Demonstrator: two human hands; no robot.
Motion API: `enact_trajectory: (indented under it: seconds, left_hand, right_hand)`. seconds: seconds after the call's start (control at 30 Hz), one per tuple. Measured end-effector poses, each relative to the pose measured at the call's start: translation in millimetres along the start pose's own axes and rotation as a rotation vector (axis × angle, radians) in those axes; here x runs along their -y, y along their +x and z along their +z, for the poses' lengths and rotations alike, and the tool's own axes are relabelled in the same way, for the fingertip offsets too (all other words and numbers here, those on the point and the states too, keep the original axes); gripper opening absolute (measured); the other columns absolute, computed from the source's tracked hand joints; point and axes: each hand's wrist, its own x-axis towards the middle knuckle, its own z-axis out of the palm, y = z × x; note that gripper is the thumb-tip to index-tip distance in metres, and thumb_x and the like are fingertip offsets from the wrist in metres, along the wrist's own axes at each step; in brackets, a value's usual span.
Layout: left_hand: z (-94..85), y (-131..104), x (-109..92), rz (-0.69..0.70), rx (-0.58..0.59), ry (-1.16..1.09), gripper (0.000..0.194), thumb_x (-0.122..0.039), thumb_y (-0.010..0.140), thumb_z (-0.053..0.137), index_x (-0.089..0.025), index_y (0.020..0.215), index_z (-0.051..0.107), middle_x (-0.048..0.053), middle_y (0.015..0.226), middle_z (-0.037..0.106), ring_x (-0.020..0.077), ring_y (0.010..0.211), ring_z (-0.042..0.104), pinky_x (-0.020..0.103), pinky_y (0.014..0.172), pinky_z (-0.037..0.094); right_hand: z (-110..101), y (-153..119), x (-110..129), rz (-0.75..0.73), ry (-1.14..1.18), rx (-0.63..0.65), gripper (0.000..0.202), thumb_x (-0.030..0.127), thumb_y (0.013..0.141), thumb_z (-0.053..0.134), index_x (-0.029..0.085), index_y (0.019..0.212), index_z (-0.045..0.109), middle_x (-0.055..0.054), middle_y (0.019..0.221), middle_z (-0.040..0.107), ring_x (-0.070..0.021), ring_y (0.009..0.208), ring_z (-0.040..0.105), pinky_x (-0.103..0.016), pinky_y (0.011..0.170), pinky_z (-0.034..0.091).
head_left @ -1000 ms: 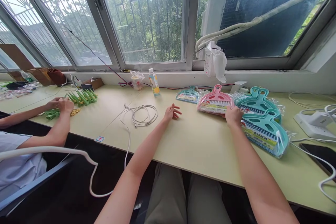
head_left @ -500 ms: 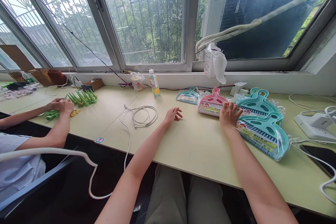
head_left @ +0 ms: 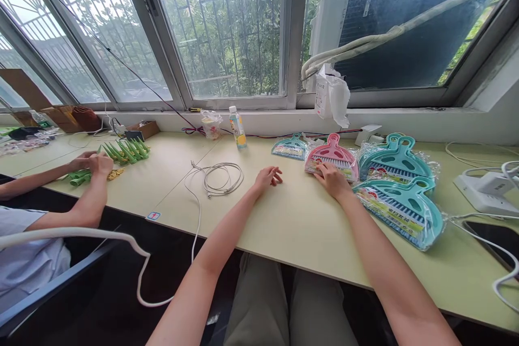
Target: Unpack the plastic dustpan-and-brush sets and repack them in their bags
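Note:
A pink dustpan-and-brush set (head_left: 334, 152) in clear wrap lies on the table in front of me. My right hand (head_left: 333, 180) touches its near edge, fingers stretched out and apart; I see no firm grip. Just right of that hand lies a wrapped teal dustpan-and-brush set (head_left: 399, 211), with more teal sets (head_left: 395, 159) stacked behind it. A smaller teal set (head_left: 290, 147) sits to the left of the pink one. My left hand (head_left: 268, 177) rests on the bare tabletop with loosely curled, parted fingers, holding nothing.
A coiled white cable (head_left: 223, 178) lies left of my left hand. Behind stand a drink bottle (head_left: 238, 128) and a wrapped cup (head_left: 211, 125). A power strip (head_left: 482, 194) and a phone (head_left: 494, 240) are at the right. Another person's hands (head_left: 95, 163) handle green pieces at the left.
My right hand has moved left from the pink set's right side to its near left edge. The front teal set has shifted slightly left. My left hand has stayed put.

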Motion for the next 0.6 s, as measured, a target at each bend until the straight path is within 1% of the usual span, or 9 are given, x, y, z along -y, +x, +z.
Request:
enact_trajectory:
  seconds: [0.17,0.37,0.5,0.6]
  left_hand:
    - [-0.4,-0.3,1.4,0.012,0.006,0.003,0.05,-0.059,0.093,0.041,-0.016,0.094,0.066,0.009,0.082,0.074,0.0111,0.053,0.057,0.027,0.062,0.048]
    - [-0.5,0.1,0.9,0.001,0.017,0.022,0.048,-0.058,0.093,0.041,-0.017,0.093,0.065,0.008,0.083,0.074,0.0105,0.055,0.056,0.026,0.062,0.047]
    - [-0.5,2.2,2.0,-0.011,0.021,0.023,0.048,-0.058,0.093,0.041,-0.017,0.092,0.066,0.008,0.082,0.074,0.0108,0.055,0.056,0.026,0.062,0.047]
    - [-0.8,4.3,2.1,-0.018,0.023,0.018,0.047,-0.058,0.092,0.041,-0.017,0.091,0.066,0.008,0.082,0.074,0.0108,0.054,0.056,0.026,0.062,0.046]
  right_hand:
    - [6.4,-1.9,-3.4,-0.005,0.015,0.001,0.036,0.023,0.092,0.049,0.017,0.127,0.059,-0.015,0.132,0.058,-0.0306,0.124,0.051,-0.044,0.095,0.047]
    - [6.7,0.5,-2.5,0.024,-0.018,0.045,0.045,0.015,0.091,0.043,0.02,0.134,0.056,-0.013,0.137,0.057,-0.0296,0.123,0.052,-0.044,0.095,0.047]
    - [4.5,-0.5,4.4,0.071,-0.042,0.075,0.047,0.015,0.091,0.042,0.021,0.136,0.055,-0.012,0.14,0.056,-0.0306,0.124,0.052,-0.044,0.092,0.048]
    - [-4.2,0.0,15.9,0.071,-0.028,0.066,0.049,0.017,0.091,0.042,0.024,0.139,0.052,-0.011,0.141,0.056,-0.0306,0.124,0.052,-0.045,0.092,0.048]
